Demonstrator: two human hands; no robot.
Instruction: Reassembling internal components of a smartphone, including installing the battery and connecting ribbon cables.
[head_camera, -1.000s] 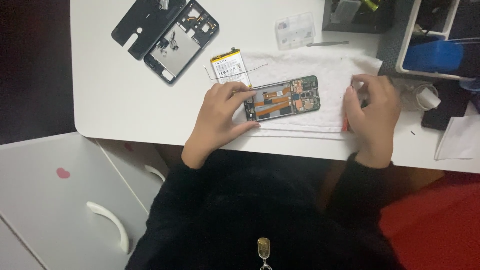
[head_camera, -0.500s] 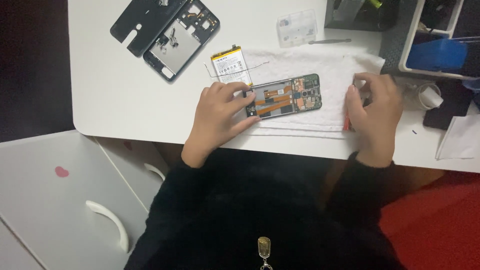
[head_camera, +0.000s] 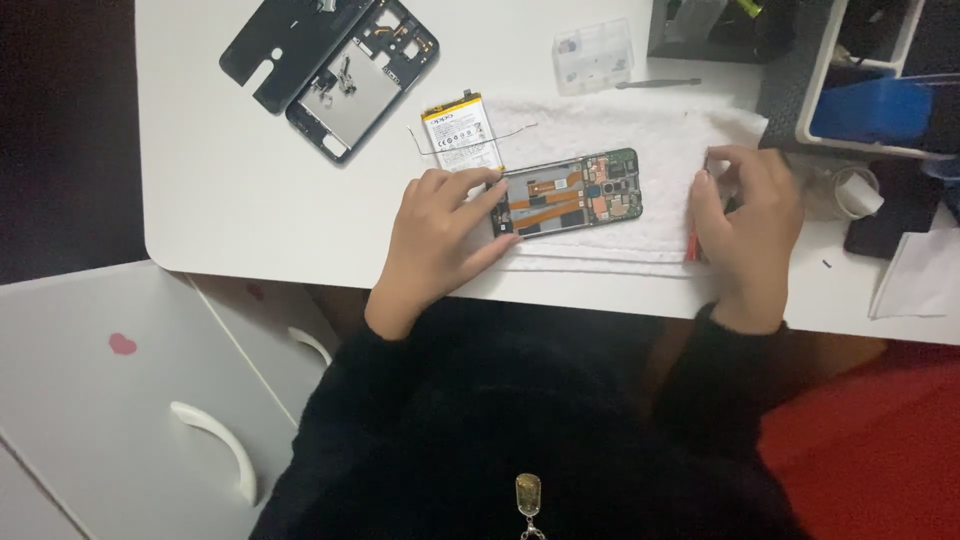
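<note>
A person in a black sleeve works over an opened phone (head_camera: 570, 192) lying on a white cloth (head_camera: 655, 135) on the white counter (head_camera: 230, 190); the left hand (head_camera: 440, 228) rests at the phone's near end, fingers spread flat and pinning its edge rather than closing round it, while the right hand (head_camera: 745, 215) sits apart at the cloth's far side, curled round a slim red tool (head_camera: 692, 240), with something small pinched at its fingertips that is too hidden to make out. The phone lies face down with its back off, green circuit board and orange ribbon cables bare; its battery (head_camera: 462, 132) lies out of the frame, just beside the phone's upper corner and touching the cloth's edge, with a thin wire strip trailing next to it. Farther up the counter a dark back cover (head_camera: 290, 40) and a second stripped phone frame (head_camera: 365, 85) lie side by side; a small clear parts box (head_camera: 594, 55) and metal tweezers (head_camera: 657, 83) sit above the cloth. Judged from this layout, the stripping-down looks well advanced: cover and battery are out; board and ribbon cables are in place, so the inner work appears left to do.
</note>
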